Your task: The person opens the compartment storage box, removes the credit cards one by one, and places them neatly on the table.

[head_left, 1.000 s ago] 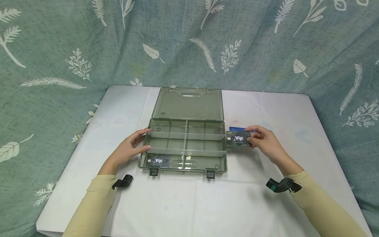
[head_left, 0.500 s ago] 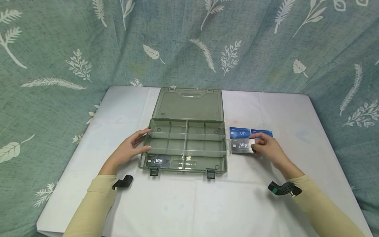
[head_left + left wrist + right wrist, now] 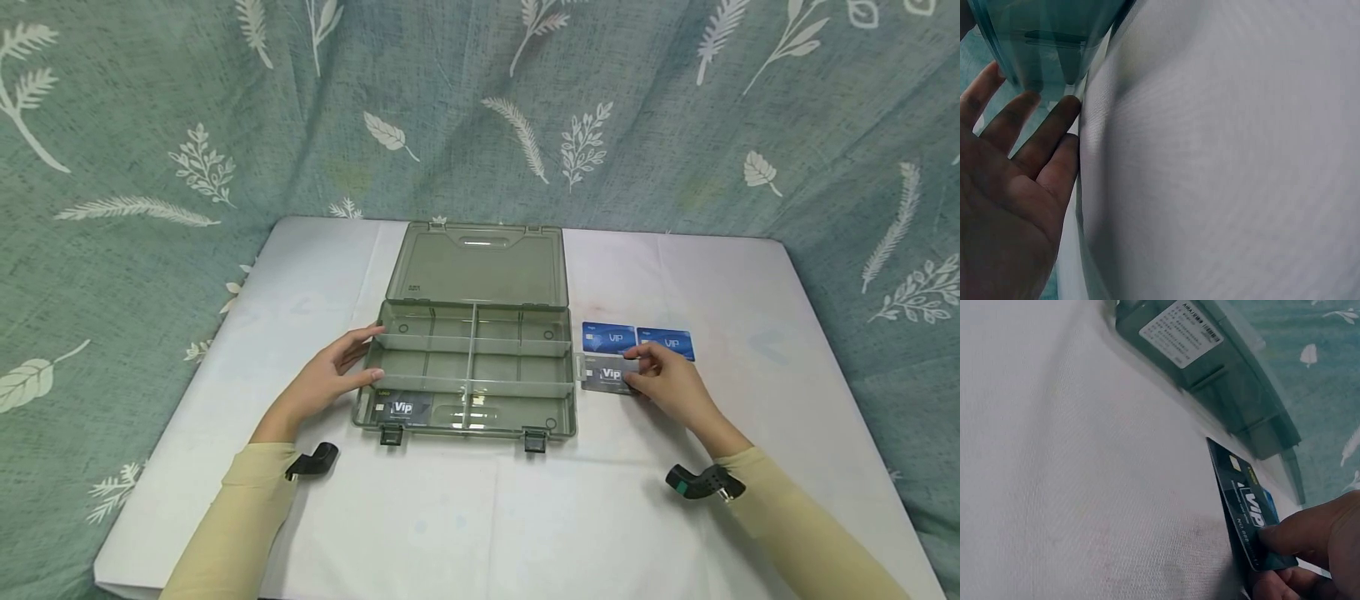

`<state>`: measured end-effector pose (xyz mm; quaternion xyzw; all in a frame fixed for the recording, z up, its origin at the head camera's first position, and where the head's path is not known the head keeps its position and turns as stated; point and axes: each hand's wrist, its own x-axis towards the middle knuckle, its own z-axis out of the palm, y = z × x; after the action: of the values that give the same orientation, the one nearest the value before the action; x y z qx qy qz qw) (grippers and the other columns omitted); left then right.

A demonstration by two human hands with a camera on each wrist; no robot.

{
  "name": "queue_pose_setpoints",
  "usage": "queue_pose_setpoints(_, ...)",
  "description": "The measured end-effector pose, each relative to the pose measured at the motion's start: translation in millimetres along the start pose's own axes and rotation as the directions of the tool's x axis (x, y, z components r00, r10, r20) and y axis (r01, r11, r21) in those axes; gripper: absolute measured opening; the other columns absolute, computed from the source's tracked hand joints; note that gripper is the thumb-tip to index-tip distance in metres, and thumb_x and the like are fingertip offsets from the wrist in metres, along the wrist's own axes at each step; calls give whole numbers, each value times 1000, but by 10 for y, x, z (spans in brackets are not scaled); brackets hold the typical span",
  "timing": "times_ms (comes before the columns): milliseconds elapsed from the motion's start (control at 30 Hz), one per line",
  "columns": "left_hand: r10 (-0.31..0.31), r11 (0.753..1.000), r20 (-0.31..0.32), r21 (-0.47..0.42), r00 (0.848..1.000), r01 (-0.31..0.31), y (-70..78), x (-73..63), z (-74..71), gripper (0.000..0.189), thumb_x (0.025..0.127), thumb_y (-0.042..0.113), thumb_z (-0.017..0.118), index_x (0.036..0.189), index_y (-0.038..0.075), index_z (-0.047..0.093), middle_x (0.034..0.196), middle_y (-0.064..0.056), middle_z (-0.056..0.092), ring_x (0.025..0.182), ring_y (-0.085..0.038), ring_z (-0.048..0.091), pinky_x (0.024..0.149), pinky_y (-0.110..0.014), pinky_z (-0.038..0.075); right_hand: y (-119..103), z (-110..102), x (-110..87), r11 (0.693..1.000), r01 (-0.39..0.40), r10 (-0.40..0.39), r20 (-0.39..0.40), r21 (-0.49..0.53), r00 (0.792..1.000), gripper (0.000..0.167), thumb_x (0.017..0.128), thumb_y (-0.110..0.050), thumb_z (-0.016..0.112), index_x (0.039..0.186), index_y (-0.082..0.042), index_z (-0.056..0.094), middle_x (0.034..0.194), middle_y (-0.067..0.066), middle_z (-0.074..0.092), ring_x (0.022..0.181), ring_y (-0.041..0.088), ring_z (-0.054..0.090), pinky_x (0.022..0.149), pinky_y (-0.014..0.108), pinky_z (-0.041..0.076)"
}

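Note:
A translucent green compartment box (image 3: 480, 433) lies with its lid folded back. My left hand (image 3: 328, 382) rests against its left wall; in the left wrist view its fingers (image 3: 1047, 134) are extended. My right hand (image 3: 671, 387) pinches a dark grey VIP card (image 3: 602, 375) between thumb and fingers, just right of the box. In the right wrist view that grey card (image 3: 1241, 500) is tilted, with the thumb on its printed face. Another grey VIP card (image 3: 402, 408) lies in the front left compartment. Behind the held card lie a blue VIP card (image 3: 606, 337) and a second blue VIP card (image 3: 667, 340), side by side.
The box lid (image 3: 477, 267) lies flat behind the box. A small clear piece (image 3: 580, 367) is by the box's right wall, and two latches stick out in front. A white cloth covers the table (image 3: 480, 525), with a leaf-patterned curtain (image 3: 450, 108) around it.
My right hand has drawn the grey card toward me, away from the box's right edge and off the blue cards, lowering it near the table. The left hand has stayed in place.

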<state>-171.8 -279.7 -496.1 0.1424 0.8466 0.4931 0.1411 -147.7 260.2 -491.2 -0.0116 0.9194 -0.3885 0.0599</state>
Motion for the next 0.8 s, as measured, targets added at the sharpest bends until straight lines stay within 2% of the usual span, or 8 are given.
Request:
queue_pose_setpoints(233, 1, 1000, -1, 4, 1000, -1, -9, 4, -2, 72, 96, 26, 74, 158, 26, 38, 167, -4, 23, 150, -38, 28, 124, -53, 24, -30, 20, -21, 996, 18, -21, -40, -86, 999, 27, 90, -13, 76, 116, -6, 68, 94, 8, 66, 80, 21, 60, 64, 29, 48)
queue_pose_setpoints(533, 0, 1000, -4, 9, 1000, 0, -6, 6, -1, 72, 96, 26, 74, 158, 25, 38, 167, -5, 24, 150, -39, 28, 124, -53, 24, -46, 47, -13, 989, 63, -71, -58, -136, 996, 29, 88, -9, 77, 115, 0, 70, 88, 12, 57, 75, 21, 50, 62, 31, 39)
queue_pose_setpoints(800, -4, 1000, 0, 10, 1000, 4, 6, -1, -1, 73, 96, 27, 74, 159, 24, 37, 167, -6, 24, 150, -39, 28, 124, -53, 25, -59, 57, -12, 988, 26, -33, -44, -151, 998, 29, 87, -11, 78, 111, 1, 68, 92, 13, 50, 78, 23, 49, 64, 32, 38)
